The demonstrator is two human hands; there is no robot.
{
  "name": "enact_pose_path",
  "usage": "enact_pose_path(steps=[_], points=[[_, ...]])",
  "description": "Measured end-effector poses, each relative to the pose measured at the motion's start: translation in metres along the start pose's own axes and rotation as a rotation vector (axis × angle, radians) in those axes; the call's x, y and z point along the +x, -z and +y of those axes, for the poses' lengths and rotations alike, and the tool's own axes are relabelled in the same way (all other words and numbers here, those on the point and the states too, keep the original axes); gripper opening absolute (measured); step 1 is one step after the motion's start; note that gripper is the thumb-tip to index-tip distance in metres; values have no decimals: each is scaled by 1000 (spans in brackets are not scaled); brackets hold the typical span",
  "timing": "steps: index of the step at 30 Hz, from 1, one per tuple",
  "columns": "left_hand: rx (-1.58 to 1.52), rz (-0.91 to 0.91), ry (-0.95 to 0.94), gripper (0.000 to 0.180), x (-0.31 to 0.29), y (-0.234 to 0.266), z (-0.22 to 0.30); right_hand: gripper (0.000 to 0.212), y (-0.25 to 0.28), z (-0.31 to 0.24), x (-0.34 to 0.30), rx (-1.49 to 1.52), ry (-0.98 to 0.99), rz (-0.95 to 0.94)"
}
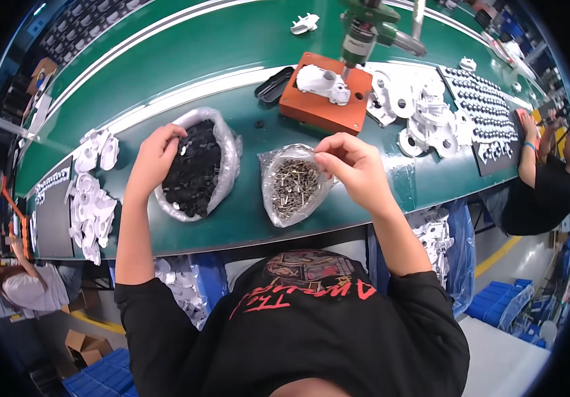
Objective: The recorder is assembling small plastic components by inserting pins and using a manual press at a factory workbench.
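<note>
My left hand (155,159) is at the left rim of a clear plastic bag (230,152) filled with small black plastic parts (196,175). Its thumb and fingers are drawn together over the parts; whatever they grip is too small to make out. On the right, my right hand (353,165) pinches thumb against forefinger beside the upper right rim of a smaller clear bag (272,159) of metal screws (293,188). Nothing nameable shows in that pinch. Beyond the bags, a white casting (323,84) rests on an orange fixture block (311,116) beneath a green machine head (359,40).
White castings lie heaped at left (93,208) and right (430,119). A black tray (273,86) sits left of the block. At far right stands a board with rows of small metal parts (487,99). Co-workers are at the right (539,192) and left (34,284).
</note>
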State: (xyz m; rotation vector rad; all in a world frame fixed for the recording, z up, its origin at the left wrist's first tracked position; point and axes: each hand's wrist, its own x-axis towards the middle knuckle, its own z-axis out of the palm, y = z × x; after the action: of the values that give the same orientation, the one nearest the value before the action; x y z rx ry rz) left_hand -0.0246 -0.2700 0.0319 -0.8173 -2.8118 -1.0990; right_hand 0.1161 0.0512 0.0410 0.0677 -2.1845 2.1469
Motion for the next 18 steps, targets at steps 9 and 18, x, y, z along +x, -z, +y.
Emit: enact_pose_path(steps=[9, 18], points=[[-290, -110, 185, 21, 65, -42, 57, 10, 35, 6, 1, -26, 130, 122], [-195, -47, -177, 26, 158, -101, 115, 11, 63, 13, 2, 78, 18, 289]])
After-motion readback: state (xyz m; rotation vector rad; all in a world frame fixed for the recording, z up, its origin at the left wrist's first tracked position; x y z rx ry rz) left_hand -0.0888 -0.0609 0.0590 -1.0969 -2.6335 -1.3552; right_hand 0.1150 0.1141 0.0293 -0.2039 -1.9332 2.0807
